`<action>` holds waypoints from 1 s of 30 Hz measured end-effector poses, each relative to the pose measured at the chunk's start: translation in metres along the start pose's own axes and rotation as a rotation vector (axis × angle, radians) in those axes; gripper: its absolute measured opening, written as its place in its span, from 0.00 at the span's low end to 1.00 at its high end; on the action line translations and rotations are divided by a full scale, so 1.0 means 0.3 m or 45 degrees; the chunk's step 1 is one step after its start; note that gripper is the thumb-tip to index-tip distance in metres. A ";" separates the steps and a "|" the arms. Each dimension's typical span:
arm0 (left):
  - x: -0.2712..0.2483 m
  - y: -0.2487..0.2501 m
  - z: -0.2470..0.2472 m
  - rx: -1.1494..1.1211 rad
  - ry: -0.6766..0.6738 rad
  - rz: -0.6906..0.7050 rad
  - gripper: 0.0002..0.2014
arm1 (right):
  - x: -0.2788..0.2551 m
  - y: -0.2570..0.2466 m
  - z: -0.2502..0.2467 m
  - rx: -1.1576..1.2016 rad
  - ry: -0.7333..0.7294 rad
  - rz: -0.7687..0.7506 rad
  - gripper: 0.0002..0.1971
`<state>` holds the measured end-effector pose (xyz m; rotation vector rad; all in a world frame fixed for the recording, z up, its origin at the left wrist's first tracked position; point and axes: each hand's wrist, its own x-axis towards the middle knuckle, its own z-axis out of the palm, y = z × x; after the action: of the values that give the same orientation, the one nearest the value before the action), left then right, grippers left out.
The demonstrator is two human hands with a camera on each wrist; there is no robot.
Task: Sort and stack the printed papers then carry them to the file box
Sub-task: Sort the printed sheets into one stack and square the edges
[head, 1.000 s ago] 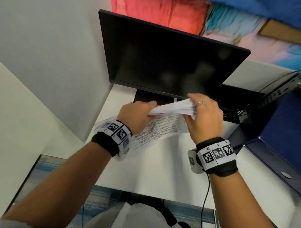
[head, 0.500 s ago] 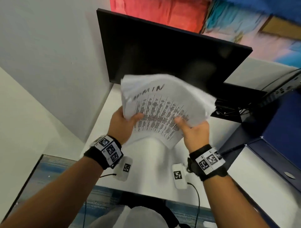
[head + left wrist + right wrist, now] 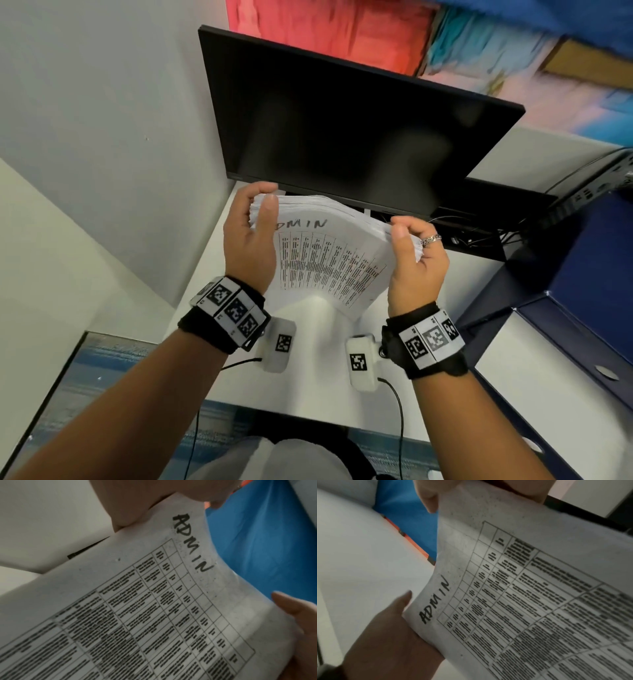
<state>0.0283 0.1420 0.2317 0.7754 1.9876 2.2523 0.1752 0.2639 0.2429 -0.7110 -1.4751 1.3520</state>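
White papers (image 3: 329, 270) with black printed table; black monitor (image 3: 342, 126)

Both forearms reach forward and slightly inward, each wrist wrapped in a black band carrying square-patterned markers. The left hand (image 3: 249, 240) is raised with its palm turned inward, thumb on the near face and fingers (image 3: 263, 189) curled over the far top edge of the paper stack (image 3: 337, 260), gripping its left side. The right hand (image 3: 416, 265) mirrors it, thumb pressed on the front and fingers wrapped behind the stack's right edge; a ring shows on one finger.
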 end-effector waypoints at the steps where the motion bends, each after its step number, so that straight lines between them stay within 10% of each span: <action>1: 0.009 0.000 0.007 0.027 0.030 -0.014 0.14 | 0.007 0.005 0.001 -0.008 0.032 0.011 0.08; 6: 0.037 0.007 0.014 0.034 -0.004 -0.060 0.14 | 0.015 0.013 -0.007 0.111 0.013 -0.004 0.09; 12: 0.048 -0.026 -0.040 -0.070 -0.316 -0.181 0.30 | -0.004 0.092 -0.059 0.003 -0.182 0.091 0.41; 18: 0.060 -0.107 -0.075 0.157 -0.571 -0.348 0.28 | 0.005 0.131 -0.058 -0.017 -0.214 0.309 0.16; 24: 0.023 -0.100 -0.087 0.116 -0.574 -0.289 0.22 | 0.007 0.121 -0.093 -0.024 -0.218 0.276 0.15; 30: -0.035 -0.164 -0.084 0.065 -0.603 -0.555 0.23 | -0.002 0.212 -0.114 -0.151 -0.253 0.593 0.43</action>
<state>0.0133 0.1238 0.1806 0.7087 1.7757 1.6064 0.1948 0.2900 0.1784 -1.0692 -1.6181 1.7352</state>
